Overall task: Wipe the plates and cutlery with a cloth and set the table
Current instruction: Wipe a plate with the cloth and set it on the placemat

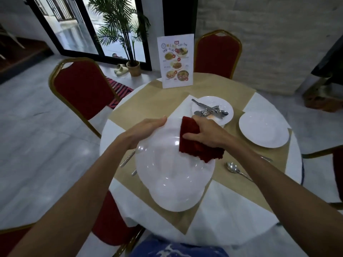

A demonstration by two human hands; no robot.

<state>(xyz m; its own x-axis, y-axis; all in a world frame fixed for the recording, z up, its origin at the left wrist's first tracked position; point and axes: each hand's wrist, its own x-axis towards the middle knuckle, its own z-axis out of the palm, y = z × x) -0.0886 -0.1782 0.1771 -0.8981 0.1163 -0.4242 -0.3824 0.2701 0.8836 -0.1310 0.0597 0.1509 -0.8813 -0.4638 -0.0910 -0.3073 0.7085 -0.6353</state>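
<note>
- In the fingers of the right hand (207, 134): a dark red cloth (189, 140), folded, with the fingers curled round its upper part and its lower edge hanging loose.
- Under those fingers: the cloth pressed on the face of a white plate (163, 154), at its right side.
- At that plate's far left rim: the left hand (146, 128), gripping the rim, thumb on top and fingers hidden behind, holding the plate tilted above the tabletop (148, 102).
- Just below the raised plate, towards the person: a second white plate (178, 199), lying flat on the beige overlay and partly covered by the raised one.
- Left of the hands, under the raised plate's edge: two steel cutlery handles (127, 158); which pieces they are cannot be told.
- Right of the right hand's wrist: a spoon (234, 168), bowl up, on the overlay.
- Just beyond the right fingers: a small plate (223, 102) carrying a heap of cutlery (209, 110).
- Further right: an empty plate (263, 129).
- At the far edge: an upright menu card (176, 60).
- Around the tabletop: red chairs (83, 89) with gold frames.
</note>
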